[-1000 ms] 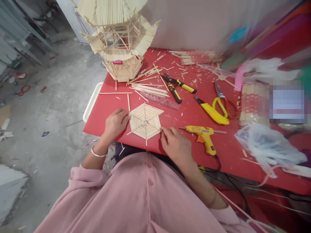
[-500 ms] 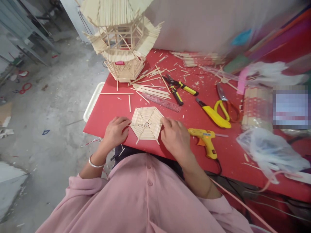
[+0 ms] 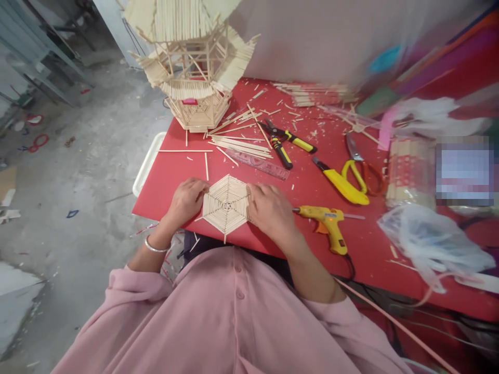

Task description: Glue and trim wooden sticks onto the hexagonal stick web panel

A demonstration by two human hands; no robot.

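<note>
Fingers of the left hand (image 3: 187, 202) pinch the upper-left corner of a hexagonal stick panel (image 3: 226, 221), while those of the right hand (image 3: 271, 210) curl in and grip its upper-right side; how firmly they press cannot be told. The panel lies flat just left of the frame's centre, near the front edge of a red tabletop (image 3: 156, 192). Its thin wooden sticks run in nested rings between six spokes, like a spider's web. It looks light and fairly stiff, dry rather than slippery, and probably fragile at its joints, so the corners, where the spokes meet the rim, seem the best hold. One corner points to the top of the frame and the opposite one to the bottom, where a spoke end sticks out; another pokes out lower left. With sides roughly even, it has no marked long axis. Farther out, a yellow glue gun (image 3: 325, 215) lies right of centre, a clear ruler (image 3: 259, 163) above the panel, and a tiered stick pavilion (image 3: 187, 89) at upper left.
</note>
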